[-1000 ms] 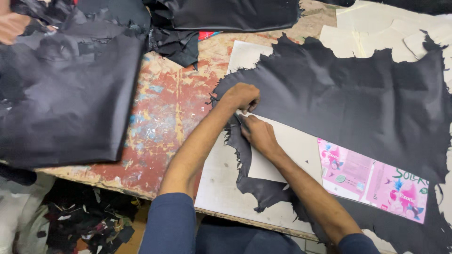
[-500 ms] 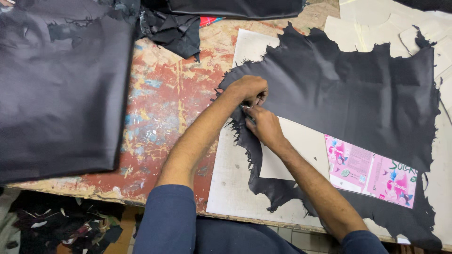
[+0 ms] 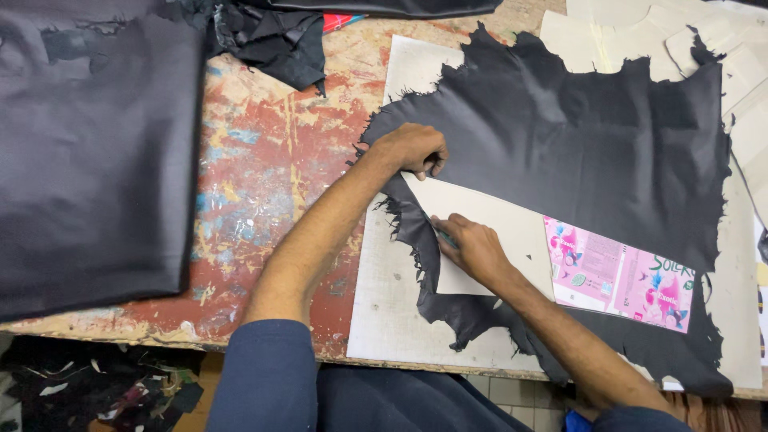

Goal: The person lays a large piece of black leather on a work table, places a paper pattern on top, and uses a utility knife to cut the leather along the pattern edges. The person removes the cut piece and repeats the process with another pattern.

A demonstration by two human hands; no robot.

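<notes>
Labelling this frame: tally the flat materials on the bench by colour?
Black leather hide under the hands: 1
Black sheet at left: 1
Black scrap pile at top: 1
White card template: 1
Pink printed card: 1
Total: 5

Paint-stained table [image 3: 272,160]: white cutting board [image 3: 392,312], black leather sheets [image 3: 88,160].

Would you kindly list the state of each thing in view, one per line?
Left hand: pressing the template's corner.
Right hand: on the template's edge, holding a small tool; grip unclear.
Template: flat on the hide.
Hide: spread flat, edges ragged.
Board: flat under the hide.
Black sheet: lying flat at left.
Table: paint-stained.
</notes>
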